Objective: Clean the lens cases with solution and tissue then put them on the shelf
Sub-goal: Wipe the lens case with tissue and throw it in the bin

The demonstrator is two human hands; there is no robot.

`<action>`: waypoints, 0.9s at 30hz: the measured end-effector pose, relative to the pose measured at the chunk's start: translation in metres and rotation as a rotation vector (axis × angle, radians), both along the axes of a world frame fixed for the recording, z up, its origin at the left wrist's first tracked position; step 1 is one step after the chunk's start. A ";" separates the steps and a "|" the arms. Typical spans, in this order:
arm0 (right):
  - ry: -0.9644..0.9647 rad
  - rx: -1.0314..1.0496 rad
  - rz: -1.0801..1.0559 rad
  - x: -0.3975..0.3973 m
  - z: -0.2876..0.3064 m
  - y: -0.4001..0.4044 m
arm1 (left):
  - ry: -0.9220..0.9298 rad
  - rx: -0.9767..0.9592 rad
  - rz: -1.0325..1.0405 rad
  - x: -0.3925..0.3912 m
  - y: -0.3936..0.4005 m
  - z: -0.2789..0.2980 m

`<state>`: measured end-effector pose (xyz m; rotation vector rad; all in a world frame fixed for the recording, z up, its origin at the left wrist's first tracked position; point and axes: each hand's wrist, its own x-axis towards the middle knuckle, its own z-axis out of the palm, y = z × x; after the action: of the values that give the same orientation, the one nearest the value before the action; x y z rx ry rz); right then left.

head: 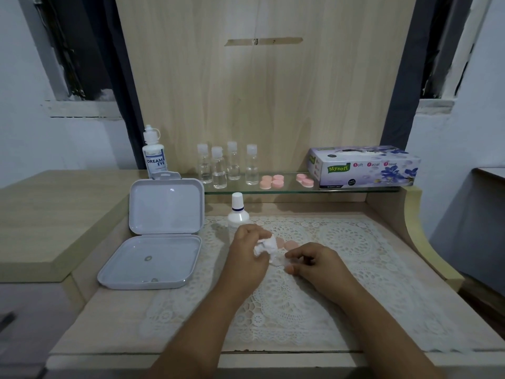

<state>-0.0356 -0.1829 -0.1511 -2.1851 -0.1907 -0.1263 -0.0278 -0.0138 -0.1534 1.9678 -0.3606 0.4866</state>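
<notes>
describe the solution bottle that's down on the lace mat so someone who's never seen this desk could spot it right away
Start at the glass shelf across the back of the desk, then drop to the lace mat below. At the mat's back left edge stands a white bottle, beside the open grey case. Unlike the shelf bottles, it is opaque with a plain white cap.

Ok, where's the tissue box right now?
The tissue box sits at the right end of the glass shelf, against the wooden back panel, just right of the pink lens cases.
</notes>
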 end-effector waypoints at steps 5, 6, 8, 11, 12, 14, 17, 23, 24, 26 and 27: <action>0.008 0.002 0.013 0.000 -0.001 0.001 | -0.071 0.153 0.136 0.002 -0.004 -0.001; 0.009 0.002 0.017 0.001 -0.001 0.001 | -0.084 0.227 0.130 0.002 -0.004 -0.001; 0.010 0.005 0.017 0.002 -0.002 0.001 | -0.105 0.427 0.087 0.002 -0.006 -0.002; 0.017 0.019 0.005 0.003 -0.003 0.001 | -0.118 0.532 0.054 -0.003 -0.005 -0.003; 0.021 0.031 0.002 0.003 -0.003 0.001 | -0.141 0.548 0.056 -0.005 -0.004 -0.004; 0.021 0.043 -0.004 0.004 -0.004 0.002 | -0.173 0.612 0.048 -0.009 -0.003 -0.007; 0.013 0.061 -0.007 0.004 -0.005 0.002 | -0.154 0.704 0.074 -0.007 -0.005 -0.007; 0.021 0.085 -0.006 0.002 -0.004 0.003 | 0.094 0.479 0.005 0.007 -0.003 -0.004; 0.022 0.087 -0.009 0.002 -0.004 0.003 | 0.148 0.400 -0.024 0.009 -0.001 -0.004; 0.022 0.069 -0.010 0.003 -0.005 0.003 | 0.233 0.289 -0.061 0.010 0.000 -0.004; 0.025 0.062 -0.008 0.003 -0.005 0.002 | 0.266 0.223 -0.061 0.009 0.000 -0.004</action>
<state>-0.0326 -0.1806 -0.1562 -2.1245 -0.1621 -0.1078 -0.0186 -0.0143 -0.1572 2.1977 -0.3149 0.1464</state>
